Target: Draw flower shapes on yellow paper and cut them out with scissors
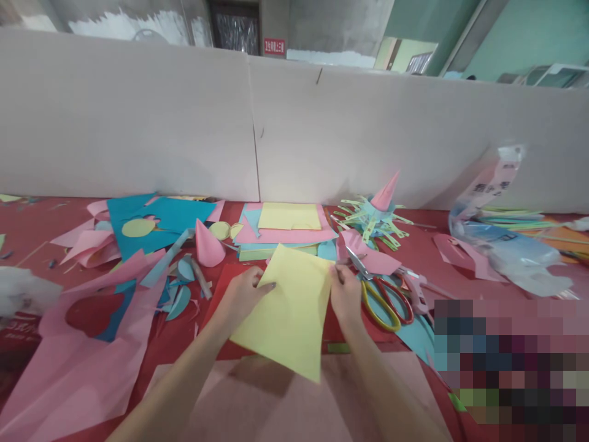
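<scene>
A yellow sheet of paper (289, 307) is held up in front of me, tilted above the table. My left hand (242, 298) pinches its left edge, thumb on the face of the sheet. Its right edge is gripped by my right hand (345, 291), fingers curled. Just right of that hand lie scissors (384, 301) with yellow and red handles, blades pointing away. Under and in front of the sheet is a large pale pink sheet (221, 405). Beyond it sits a stack of coloured paper, a yellow sheet (289, 216) on top.
Pink and blue paper scraps (105, 362) cover the left side. A pink paper cone (208, 244) stands near the stack. Behind the scissors is a spiky paper piece with a pink cone (385, 193). A glue gun (418, 291) and plastic bag (510, 245) lie right. A white partition (138, 123) closes the back.
</scene>
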Motion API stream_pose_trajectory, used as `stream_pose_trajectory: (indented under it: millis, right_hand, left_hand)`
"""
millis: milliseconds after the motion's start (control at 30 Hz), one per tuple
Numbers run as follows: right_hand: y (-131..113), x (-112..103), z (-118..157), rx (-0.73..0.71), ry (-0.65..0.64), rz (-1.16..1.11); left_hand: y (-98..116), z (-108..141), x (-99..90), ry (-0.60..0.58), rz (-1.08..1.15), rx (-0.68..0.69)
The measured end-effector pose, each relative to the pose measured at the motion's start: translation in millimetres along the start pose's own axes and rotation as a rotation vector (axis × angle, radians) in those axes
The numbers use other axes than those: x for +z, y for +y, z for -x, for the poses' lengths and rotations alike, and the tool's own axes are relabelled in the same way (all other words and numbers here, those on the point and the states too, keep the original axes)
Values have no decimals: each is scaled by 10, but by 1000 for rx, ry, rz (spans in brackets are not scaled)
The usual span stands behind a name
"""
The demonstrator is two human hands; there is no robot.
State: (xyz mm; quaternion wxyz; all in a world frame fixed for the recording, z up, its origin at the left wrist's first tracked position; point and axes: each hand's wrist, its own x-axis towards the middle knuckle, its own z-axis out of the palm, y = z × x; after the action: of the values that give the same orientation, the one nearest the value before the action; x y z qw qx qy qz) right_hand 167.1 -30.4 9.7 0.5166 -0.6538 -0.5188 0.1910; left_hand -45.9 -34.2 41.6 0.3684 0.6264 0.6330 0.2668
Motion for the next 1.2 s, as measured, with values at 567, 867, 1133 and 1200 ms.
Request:
stream_pose_trajectory:
  millis: [567, 867, 1133, 1200]
  right_hand:
    - [121, 118, 53, -104, -75, 270]
    - [103, 126, 85, -126, -26, 331]
    - [93, 70, 60, -90, 65, 222]
    - [94, 49, 50, -86, 110, 214]
  left_hand:
    - [199, 29, 1192, 60, -705, 505]
    - [136, 45, 1146, 202, -663, 372]
    - [80, -19, 1085, 211, -697, 363]
    - [80, -80, 1084, 210, -706, 378]
